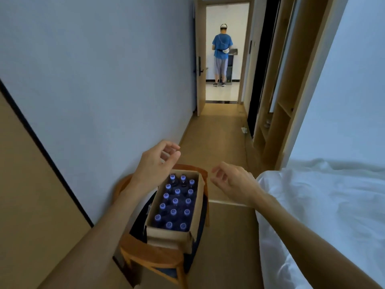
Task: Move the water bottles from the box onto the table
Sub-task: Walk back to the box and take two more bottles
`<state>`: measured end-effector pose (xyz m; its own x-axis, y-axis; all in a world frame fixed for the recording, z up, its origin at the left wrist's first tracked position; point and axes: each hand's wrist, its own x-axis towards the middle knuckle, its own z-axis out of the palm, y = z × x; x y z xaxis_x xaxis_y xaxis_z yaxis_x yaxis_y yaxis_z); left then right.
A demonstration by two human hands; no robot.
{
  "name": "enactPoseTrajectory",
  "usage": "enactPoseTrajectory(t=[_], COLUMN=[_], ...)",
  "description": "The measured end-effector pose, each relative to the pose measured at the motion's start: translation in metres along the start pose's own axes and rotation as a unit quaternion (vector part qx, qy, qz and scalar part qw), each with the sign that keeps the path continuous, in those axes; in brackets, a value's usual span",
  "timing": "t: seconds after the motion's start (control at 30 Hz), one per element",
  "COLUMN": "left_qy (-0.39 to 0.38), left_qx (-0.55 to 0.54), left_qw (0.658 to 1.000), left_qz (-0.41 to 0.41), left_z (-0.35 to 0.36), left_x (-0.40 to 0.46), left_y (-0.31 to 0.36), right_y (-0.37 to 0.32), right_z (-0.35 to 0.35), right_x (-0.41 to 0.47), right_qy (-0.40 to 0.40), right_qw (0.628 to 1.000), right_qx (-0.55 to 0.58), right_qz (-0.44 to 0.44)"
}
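An open cardboard box (200, 197) sits on a wooden chair (154, 257) against the left wall. Inside it stand several water bottles (177, 203) with pale blue caps, packed in rows. My left hand (156, 163) hovers above the far left corner of the box, fingers loosely curled, holding nothing. My right hand (233, 182) hangs in the air just right of the box, fingers relaxed and empty. Neither hand touches the box or a bottle. A tan surface (27, 195) with a dark edge lies at the left.
A bed with white bedding (325, 205) fills the right side. Between chair and bed runs a narrow wooden floor strip (225, 247) toward an open doorway, where a person in a blue shirt (221, 53) stands facing away. Wooden shelving (281, 113) lines the right wall.
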<state>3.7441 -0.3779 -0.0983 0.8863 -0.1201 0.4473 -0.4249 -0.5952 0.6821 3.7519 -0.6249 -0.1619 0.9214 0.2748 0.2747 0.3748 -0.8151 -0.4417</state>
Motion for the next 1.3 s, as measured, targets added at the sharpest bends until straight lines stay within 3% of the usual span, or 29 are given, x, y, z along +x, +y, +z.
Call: enactPoseTrajectory(t=[0.33,0.73,1.0,1.3], left_qy=[0.026,0.078,0.051,-0.022], left_qx=[-0.004,0.003,0.015,-0.026], left_qw=[0.995,0.974,0.944,0.900], left_qz=[-0.098,-0.212,-0.326,-0.434], left_z=[0.072,0.114,0.152,0.203], left_x=[0.115,0.181,0.214,0.210], left_y=[-0.071,-0.203,-0.288,-0.354], right_y=[0.099,0.146,0.180,0.221], right_z=[0.020,0.117,0.188,0.279], right_x=[0.145,0.294,0.377,0.401], right_qy=[-0.105,-0.223,-0.310,-0.418], right_qw=[0.994,0.972,0.947,0.907], right_qx=[0.029,0.043,0.048,-0.011], right_qz=[-0.016,-0.063,-0.061,-0.055])
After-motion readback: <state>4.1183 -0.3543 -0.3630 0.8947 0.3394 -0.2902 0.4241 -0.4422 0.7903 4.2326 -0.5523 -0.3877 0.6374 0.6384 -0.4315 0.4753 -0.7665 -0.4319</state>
